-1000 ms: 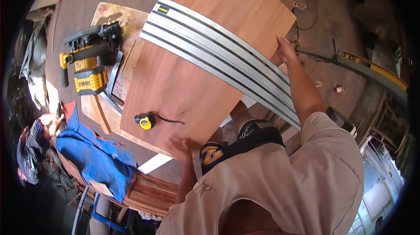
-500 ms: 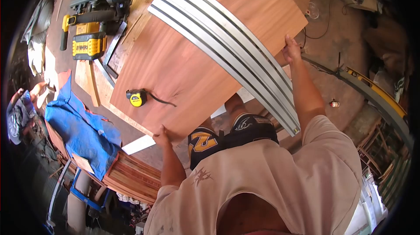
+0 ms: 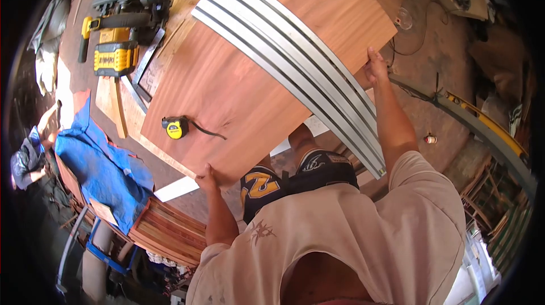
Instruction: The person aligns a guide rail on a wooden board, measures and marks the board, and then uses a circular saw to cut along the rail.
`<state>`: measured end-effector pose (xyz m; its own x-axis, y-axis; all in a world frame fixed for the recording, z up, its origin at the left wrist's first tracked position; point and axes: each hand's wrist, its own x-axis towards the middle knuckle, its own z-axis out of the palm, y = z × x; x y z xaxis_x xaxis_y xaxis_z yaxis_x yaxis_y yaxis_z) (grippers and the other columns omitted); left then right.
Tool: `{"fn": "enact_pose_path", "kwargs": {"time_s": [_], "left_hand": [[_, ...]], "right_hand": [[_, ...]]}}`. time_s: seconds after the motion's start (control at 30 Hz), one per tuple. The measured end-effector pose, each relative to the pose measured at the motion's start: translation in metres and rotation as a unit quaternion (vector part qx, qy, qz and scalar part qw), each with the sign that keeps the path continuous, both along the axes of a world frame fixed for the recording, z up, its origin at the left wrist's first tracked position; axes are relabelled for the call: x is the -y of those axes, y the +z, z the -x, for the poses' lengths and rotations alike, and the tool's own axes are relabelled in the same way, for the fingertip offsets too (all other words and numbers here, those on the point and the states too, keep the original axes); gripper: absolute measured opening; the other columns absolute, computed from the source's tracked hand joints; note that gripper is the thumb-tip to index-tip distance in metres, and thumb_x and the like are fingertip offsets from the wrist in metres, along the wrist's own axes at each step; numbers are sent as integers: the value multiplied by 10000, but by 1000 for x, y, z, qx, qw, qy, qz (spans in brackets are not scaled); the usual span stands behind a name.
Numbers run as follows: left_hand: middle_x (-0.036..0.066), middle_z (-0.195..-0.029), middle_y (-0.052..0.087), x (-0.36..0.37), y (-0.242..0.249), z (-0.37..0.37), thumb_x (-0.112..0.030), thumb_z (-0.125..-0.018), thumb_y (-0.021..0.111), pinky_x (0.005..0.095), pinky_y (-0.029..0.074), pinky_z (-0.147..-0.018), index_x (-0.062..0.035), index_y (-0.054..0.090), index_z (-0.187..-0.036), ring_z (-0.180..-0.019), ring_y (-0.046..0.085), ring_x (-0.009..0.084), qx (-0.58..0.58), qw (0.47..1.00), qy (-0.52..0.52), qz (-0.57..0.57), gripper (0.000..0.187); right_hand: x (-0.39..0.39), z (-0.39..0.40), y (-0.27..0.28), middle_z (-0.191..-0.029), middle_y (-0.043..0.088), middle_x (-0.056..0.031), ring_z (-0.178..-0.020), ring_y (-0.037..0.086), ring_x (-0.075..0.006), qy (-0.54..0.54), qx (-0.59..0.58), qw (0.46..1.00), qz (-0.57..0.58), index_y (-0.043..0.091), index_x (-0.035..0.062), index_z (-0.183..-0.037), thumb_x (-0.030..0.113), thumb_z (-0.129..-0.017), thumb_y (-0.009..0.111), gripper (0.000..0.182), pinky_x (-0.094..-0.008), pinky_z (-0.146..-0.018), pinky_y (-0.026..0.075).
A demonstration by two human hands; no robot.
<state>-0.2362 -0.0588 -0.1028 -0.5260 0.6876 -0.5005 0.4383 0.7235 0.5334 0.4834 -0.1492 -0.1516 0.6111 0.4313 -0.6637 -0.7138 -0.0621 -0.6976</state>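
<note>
A large reddish-brown plywood panel (image 3: 238, 89) lies on the workbench in front of me. My left hand (image 3: 207, 179) grips its near corner. My right hand (image 3: 376, 65) grips its right edge. A long silver guide rail (image 3: 295, 61) lies diagonally across the panel. A yellow tape measure (image 3: 174, 127) sits on the panel near its left edge, with a short length of tape pulled out.
A yellow and black cordless circular saw (image 3: 120, 27) rests on a scrap board at the upper left. A blue cloth (image 3: 99, 163) covers the bench's left end. Another person (image 3: 28, 152) stands at the far left. A long yellow level (image 3: 482, 123) lies at the right.
My left hand has moved from an open hover below the panel to a grip on its near corner. The view has shifted, and my right hand stays on the right edge.
</note>
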Motion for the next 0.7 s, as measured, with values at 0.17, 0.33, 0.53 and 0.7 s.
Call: {"fn": "enact_pose_path", "kwargs": {"time_s": [0.17,0.33,0.53,0.7], "left_hand": [[210,-1046,623,4,-9,1,-422,-665,867,399,478,-866,91,552,-1040,-946,593,284,-158,986,-46,8,709],[200,-1077,629,-10,21,-29,-357,-720,839,402,481,-885,81,562,-1105,-1001,597,309,-107,994,3,18,645],[234,-1110,607,3,-15,5,-335,-775,793,424,476,-890,106,541,-1142,-1019,592,346,-127,992,3,15,627],[323,-1230,534,-1,-15,11,-503,-775,742,466,395,-1013,131,450,-1271,-1159,508,445,-193,965,-125,130,856]], "right_hand": [[3,-11,-12,-1192,625,-105,-1117,592,-235,41,-1,999,-22,517,34,-1248,286,-973,579,378,-391,-975,475],[-1,-9,-9,-1251,595,-116,-1144,576,-254,49,15,998,-21,490,9,-1285,249,-978,572,398,-433,-1018,454],[-12,-1,8,-1243,590,-124,-1135,575,-257,20,37,999,13,473,-3,-1293,234,-952,616,440,-415,-1015,458],[-6,-4,1,-1214,600,-104,-1119,577,-228,43,28,998,-42,490,16,-1269,249,-976,578,385,-389,-1004,463]]}}
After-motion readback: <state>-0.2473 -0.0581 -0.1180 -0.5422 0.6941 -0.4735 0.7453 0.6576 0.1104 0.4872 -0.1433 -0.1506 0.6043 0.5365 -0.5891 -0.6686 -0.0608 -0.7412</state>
